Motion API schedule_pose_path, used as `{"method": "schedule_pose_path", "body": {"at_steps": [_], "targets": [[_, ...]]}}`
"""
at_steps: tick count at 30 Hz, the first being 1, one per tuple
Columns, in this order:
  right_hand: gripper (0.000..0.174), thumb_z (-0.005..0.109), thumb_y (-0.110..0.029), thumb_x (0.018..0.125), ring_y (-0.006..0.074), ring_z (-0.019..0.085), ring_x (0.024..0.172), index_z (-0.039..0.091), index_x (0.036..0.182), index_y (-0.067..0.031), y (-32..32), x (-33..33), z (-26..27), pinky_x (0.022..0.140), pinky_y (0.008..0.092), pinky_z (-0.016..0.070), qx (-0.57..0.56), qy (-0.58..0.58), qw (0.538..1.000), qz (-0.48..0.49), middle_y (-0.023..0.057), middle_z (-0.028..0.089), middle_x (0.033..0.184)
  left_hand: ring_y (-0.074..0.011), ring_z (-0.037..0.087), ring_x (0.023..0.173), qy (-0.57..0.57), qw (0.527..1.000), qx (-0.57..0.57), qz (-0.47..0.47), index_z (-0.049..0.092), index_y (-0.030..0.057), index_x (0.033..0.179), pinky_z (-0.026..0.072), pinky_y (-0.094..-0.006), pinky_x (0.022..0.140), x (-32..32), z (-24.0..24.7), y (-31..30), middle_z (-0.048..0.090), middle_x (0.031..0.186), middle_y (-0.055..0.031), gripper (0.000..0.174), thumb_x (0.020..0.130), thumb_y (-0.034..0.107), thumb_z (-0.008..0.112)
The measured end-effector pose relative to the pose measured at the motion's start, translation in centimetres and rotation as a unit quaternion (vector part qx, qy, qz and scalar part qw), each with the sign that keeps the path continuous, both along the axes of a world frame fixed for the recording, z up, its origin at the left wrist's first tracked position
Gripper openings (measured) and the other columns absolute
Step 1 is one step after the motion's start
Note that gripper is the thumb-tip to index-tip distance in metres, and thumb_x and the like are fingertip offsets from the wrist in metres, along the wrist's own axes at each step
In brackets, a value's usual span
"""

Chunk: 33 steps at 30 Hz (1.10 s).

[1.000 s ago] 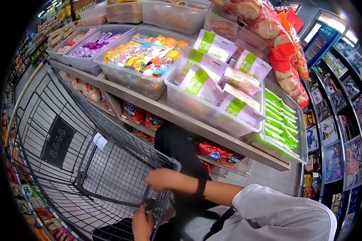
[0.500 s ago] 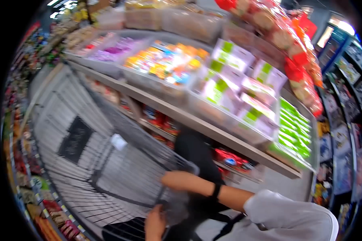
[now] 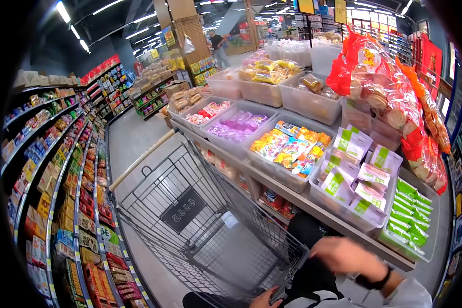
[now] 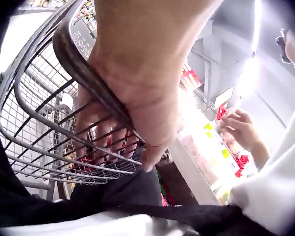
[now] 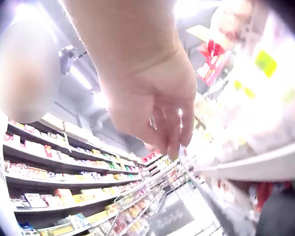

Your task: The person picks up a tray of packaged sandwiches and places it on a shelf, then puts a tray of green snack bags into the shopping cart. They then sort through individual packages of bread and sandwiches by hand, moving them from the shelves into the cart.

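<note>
A grey wire shopping cart [image 3: 226, 254] stands in front of me, with a black panel [image 3: 182, 209] and a small white tag [image 3: 229, 219] inside. My left hand [image 4: 142, 93] grips its near end, the fingers behind the wires and the thumb on my side of the rim. Raised above the near right corner of the cart is my right hand [image 3: 339, 255], blurred in the head view. Its fingers hang loosely bent in the right wrist view, with nothing held. Close by it are clear bins of lilac-and-green packets [image 3: 339, 187] and bright green packets [image 3: 408, 213].
Along the cart's right side runs a display table [image 3: 339, 226] with bins of orange snack packs [image 3: 292, 149] and purple sweets [image 3: 241, 126]. Red bags of round crackers [image 3: 390, 102] hang over it. Stocked shelves [image 3: 51, 179] line the left, beside a grey aisle floor [image 3: 131, 120].
The head view has lifted and swung left, bringing the aisle and left shelves in. My right hand has come off the cart's edge and risen. The left hand stays on the cart.
</note>
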State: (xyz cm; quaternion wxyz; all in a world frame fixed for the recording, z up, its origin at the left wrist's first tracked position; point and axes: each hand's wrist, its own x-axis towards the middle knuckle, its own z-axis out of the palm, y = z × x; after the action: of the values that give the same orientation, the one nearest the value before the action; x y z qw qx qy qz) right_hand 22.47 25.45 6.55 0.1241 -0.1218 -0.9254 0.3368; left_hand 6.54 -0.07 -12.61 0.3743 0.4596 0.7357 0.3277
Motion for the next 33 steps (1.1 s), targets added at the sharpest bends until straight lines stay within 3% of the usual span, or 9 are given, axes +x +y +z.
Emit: {"method": "schedule_pose_path", "body": {"at_steps": [2,5,11,14,15,17,21,27,33], "targets": [[0.034,0.069,-0.008,0.080,0.0360,0.061,0.103,0.063,0.112,-0.0041,1.4,3.3,5.0,0.093,0.0427,0.0480,0.108,0.036,0.984,-0.139,0.0147,0.063,0.115,-0.0387,0.060,0.111,0.006,1.000,-0.007,-0.002,0.054,0.0029,0.131,0.0478,-0.0423,0.093,-0.4,0.3,0.4,0.063,0.120,-0.0237,0.052,0.087,0.027,0.069],[0.077,0.080,-0.030,0.072,0.0413,0.043,0.128,0.045,0.135,-0.0033,7.3,8.2,8.8,0.108,0.0486,0.0352,0.383,0.044,0.849,-0.361,0.0221,0.047,0.138,-0.0402,0.062,0.108,-0.017,1.000,-0.015,0.010,0.055,0.0010,0.129,0.0495,-0.0417,0.090,0.0,-0.1,0.6,0.063,0.118,-0.0250,0.048,0.087,0.019,0.068],[0.109,0.083,-0.050,0.064,0.0420,0.028,0.143,0.028,0.150,-0.0123,18.2,12.2,13.1,0.113,0.0569,0.0277,0.531,0.039,0.698,-0.479,0.0217,0.029,0.154,-0.0385,0.061,0.109,-0.062,0.997,-0.028,0.032,0.056,0.0010,0.128,0.0485,-0.0420,0.092,-0.5,-3.2,-0.1,0.063,0.118,-0.0245,0.046,0.087,0.020,0.068],[0.117,0.083,-0.051,0.062,0.0407,0.033,0.140,0.022,0.155,-0.0152,23.1,10.5,13.6,0.112,0.0533,0.0294,0.610,0.063,0.612,-0.498,0.0205,0.039,0.148,-0.0400,0.060,0.111,-0.047,0.998,-0.035,0.034,0.054,0.0018,0.130,0.0473,-0.0433,0.094,-0.5,-3.6,-0.3,0.062,0.120,-0.0243,0.049,0.088,0.023,0.068],[0.117,0.083,-0.051,0.062,0.0407,0.033,0.140,0.022,0.155,-0.0152,24.4,9.3,13.3,0.112,0.0533,0.0294,0.611,0.064,0.610,-0.500,0.0205,0.039,0.148,-0.0404,0.059,0.112,-0.045,0.998,-0.034,0.038,0.054,0.0022,0.130,0.0468,-0.0437,0.095,-0.5,-4.1,-0.4,0.062,0.121,-0.0244,0.050,0.088,0.024,0.069],[0.112,0.082,-0.048,0.062,0.0382,0.046,0.130,0.025,0.154,-0.0164,26.8,7.4,12.1,0.106,0.0545,0.0355,0.486,-0.086,0.696,-0.521,0.0176,0.049,0.139,-0.0406,0.058,0.113,-0.035,0.999,-0.036,0.012,0.053,0.0025,0.131,0.0463,-0.0437,0.096,-0.5,-3.1,-0.1,0.060,0.123,-0.0248,0.050,0.089,0.024,0.068],[0.097,0.079,-0.041,0.064,0.0335,0.057,0.115,0.037,0.148,-0.0176,32.1,7.3,9.7,0.098,0.0529,0.0405,0.572,-0.016,0.658,-0.489,0.0130,0.059,0.122,-0.0400,0.058,0.113,-0.022,0.999,-0.012,0.027,0.055,0.0027,0.129,0.0463,-0.0429,0.096,-0.8,-3.7,0.1,0.061,0.122,-0.0246,0.046,0.090,0.022,0.067],[0.036,0.072,-0.028,0.074,0.0326,0.063,0.080,0.062,0.106,-0.0140,31.7,9.2,13.0,0.069,0.0441,0.0484,0.550,0.116,0.655,-0.505,0.0111,0.063,0.082,-0.0356,0.063,0.104,-0.002,0.999,0.039,0.019,0.057,0.0018,0.127,0.0496,-0.0413,0.090,-0.3,-2.9,-0.1,0.065,0.112,-0.0219,0.043,0.089,0.018,0.069],[0.036,0.075,-0.038,0.077,0.0348,0.068,0.081,0.065,0.099,-0.0104,30.5,12.3,17.6,0.070,0.0418,0.0528,0.468,0.269,0.607,-0.584,0.0165,0.069,0.091,-0.0367,0.064,0.097,-0.017,0.999,0.036,0.022,0.057,0.0008,0.124,0.0509,-0.0425,0.085,-0.5,-2.2,0.3,0.066,0.107,-0.0226,0.043,0.087,0.019,0.071]]}}
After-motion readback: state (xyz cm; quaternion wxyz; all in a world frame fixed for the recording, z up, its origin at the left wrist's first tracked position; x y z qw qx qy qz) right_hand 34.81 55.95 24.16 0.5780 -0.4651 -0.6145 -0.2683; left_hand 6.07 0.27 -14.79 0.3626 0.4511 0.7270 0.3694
